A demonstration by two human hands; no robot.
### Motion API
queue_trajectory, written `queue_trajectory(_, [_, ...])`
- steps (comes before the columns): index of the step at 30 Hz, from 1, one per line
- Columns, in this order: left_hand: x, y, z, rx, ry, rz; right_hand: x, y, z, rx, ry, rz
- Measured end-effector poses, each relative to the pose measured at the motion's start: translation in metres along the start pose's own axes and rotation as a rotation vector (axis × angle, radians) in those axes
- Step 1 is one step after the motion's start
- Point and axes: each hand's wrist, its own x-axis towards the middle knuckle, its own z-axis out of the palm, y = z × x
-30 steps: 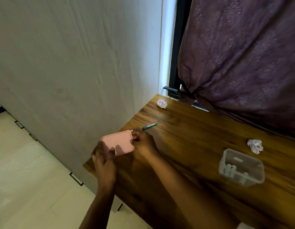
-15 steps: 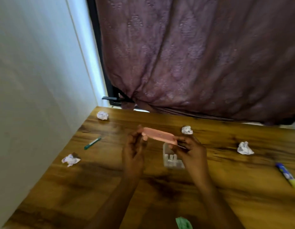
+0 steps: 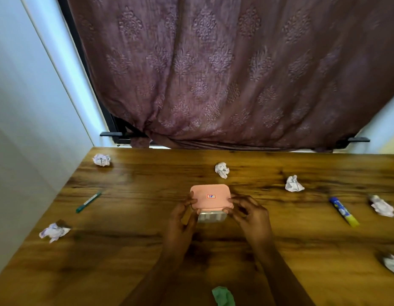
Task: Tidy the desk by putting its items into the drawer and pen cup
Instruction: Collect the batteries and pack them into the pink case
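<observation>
Left hand (image 3: 180, 219) and right hand (image 3: 251, 215) each pinch an end of the lid (image 3: 210, 196), holding it atop the box (image 3: 211, 217) between them; next probably needs an even press-down to close.

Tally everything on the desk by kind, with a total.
Paper balls: 6
Pen: 1
Marker: 1
Box: 1
Lid: 1
Green scrap: 1
Total: 11
</observation>
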Motion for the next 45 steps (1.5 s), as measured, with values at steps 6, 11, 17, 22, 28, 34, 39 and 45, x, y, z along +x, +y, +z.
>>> queue_trajectory(6, [-0.001, -0.011, -0.005, 0.090, -0.007, 0.090, -0.006, 0.000, 0.005, -0.043, 0.035, -0.024])
queue_trajectory(11, [-0.003, -0.010, -0.006, 0.015, 0.007, 0.053, -0.009, -0.012, 0.000, -0.095, 0.046, 0.038])
queue_trajectory(17, [0.062, 0.027, 0.002, 0.595, -0.098, 0.157, 0.055, -0.040, -0.001, -0.281, 0.029, 0.058])
queue_trajectory(22, [0.081, 0.017, 0.022, 0.899, -0.311, -0.118, 0.084, -0.021, 0.047, -0.438, -0.340, 0.261])
queue_trajectory(28, [0.085, 0.013, 0.025, 1.050, -0.355, -0.155, 0.087, -0.017, 0.051, -0.504, -0.414, 0.404])
queue_trajectory(34, [0.082, 0.013, 0.028, 1.063, -0.331, -0.170, 0.076, -0.022, 0.054, -0.586, -0.317, 0.367])
queue_trajectory(39, [0.078, 0.012, 0.029, 1.048, -0.273, -0.114, 0.075, -0.019, 0.055, -0.494, -0.252, 0.330])
queue_trajectory(45, [0.061, 0.018, 0.016, 0.900, -0.149, 0.144, 0.076, -0.022, 0.034, -0.362, -0.340, 0.355])
